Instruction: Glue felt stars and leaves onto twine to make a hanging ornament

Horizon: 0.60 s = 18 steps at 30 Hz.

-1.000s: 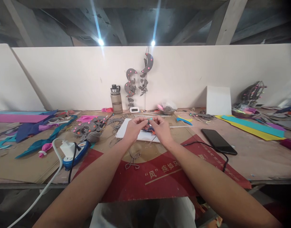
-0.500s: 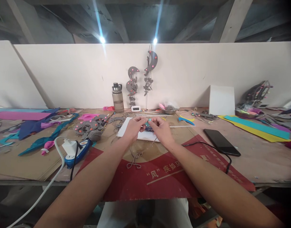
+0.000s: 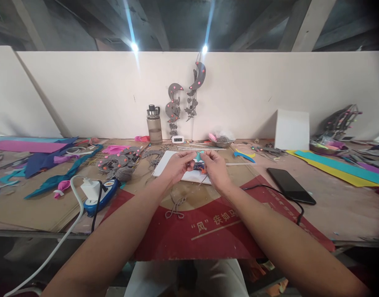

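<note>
My left hand (image 3: pixel 176 166) and my right hand (image 3: pixel 214 166) meet over a white board (image 3: pixel 169 164) in the middle of the table, fingers pinched together. Between the fingertips they hold a small teal piece (image 3: pixel 198 156). Under it, between the hands, sits a small dark piece with orange dots (image 3: pixel 198 167). A thin grey cord (image 3: pixel 176 206) lies in loops on the cardboard just in front of my left wrist.
A glue gun with a white plug (image 3: pixel 98 192) lies at the left, a black phone (image 3: pixel 291 185) with its cable at the right. A water bottle (image 3: pixel 154 124), a small clock (image 3: pixel 178 140), grey moon hangings (image 3: pixel 174 103) and coloured felt sheets (image 3: pixel 338 167) line the back.
The hands have stayed together at the same spot; the teal piece now stands a little higher between the fingertips. The camera has tipped slightly down.
</note>
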Each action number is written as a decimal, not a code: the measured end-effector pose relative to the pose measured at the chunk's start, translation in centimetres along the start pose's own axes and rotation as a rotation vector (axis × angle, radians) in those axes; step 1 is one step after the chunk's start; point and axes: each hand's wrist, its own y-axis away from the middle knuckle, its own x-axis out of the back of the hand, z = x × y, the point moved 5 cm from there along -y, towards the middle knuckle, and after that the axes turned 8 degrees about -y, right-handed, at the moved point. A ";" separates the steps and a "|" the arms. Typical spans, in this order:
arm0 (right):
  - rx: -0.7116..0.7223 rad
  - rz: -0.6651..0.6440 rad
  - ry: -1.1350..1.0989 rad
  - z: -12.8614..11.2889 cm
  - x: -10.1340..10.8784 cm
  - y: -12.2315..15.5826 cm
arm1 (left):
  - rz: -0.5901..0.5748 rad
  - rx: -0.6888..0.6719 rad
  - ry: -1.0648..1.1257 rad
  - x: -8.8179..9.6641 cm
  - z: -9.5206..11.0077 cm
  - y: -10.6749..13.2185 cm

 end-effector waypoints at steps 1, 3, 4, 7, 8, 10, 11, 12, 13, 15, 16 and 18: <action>0.000 0.003 -0.001 0.1 0.0 0.0 | 0.010 0.006 -0.001 0.0 -0.1 0.0; 0.005 0.003 0.013 0.2 0.0 0.0 | 0.049 0.014 -0.010 -0.1 -0.2 0.1; 0.011 -0.001 0.022 0.2 -0.1 0.1 | 0.074 0.015 -0.015 -0.1 -0.3 0.2; 0.028 -0.008 0.045 0.2 -0.2 0.3 | 0.130 0.009 -0.030 0.0 -0.5 0.2; 0.030 -0.006 0.052 0.2 -0.3 0.4 | 0.142 0.006 -0.039 0.1 -0.5 0.2; 0.033 -0.005 0.066 0.1 -0.4 0.5 | 0.164 -0.004 -0.061 0.2 -0.5 0.2; 0.038 -0.013 0.074 0.0 -0.5 0.6 | 0.174 -0.012 -0.075 0.3 -0.5 0.2; 0.045 -0.028 0.083 -0.2 -0.6 0.6 | 0.186 -0.021 -0.088 0.5 -0.4 0.2; 0.053 -0.046 0.092 -0.3 -0.7 0.7 | 0.197 -0.030 -0.098 0.6 -0.3 0.1; 0.068 -0.083 0.112 -0.4 -1.0 0.7 | 0.223 -0.045 -0.108 0.8 -0.1 0.1; 0.073 -0.097 0.122 -0.4 -1.1 0.7 | 0.237 -0.050 -0.110 1.0 0.0 0.0; 0.080 -0.116 0.141 -0.4 -1.1 0.7 | 0.270 -0.063 -0.106 1.5 0.5 -0.2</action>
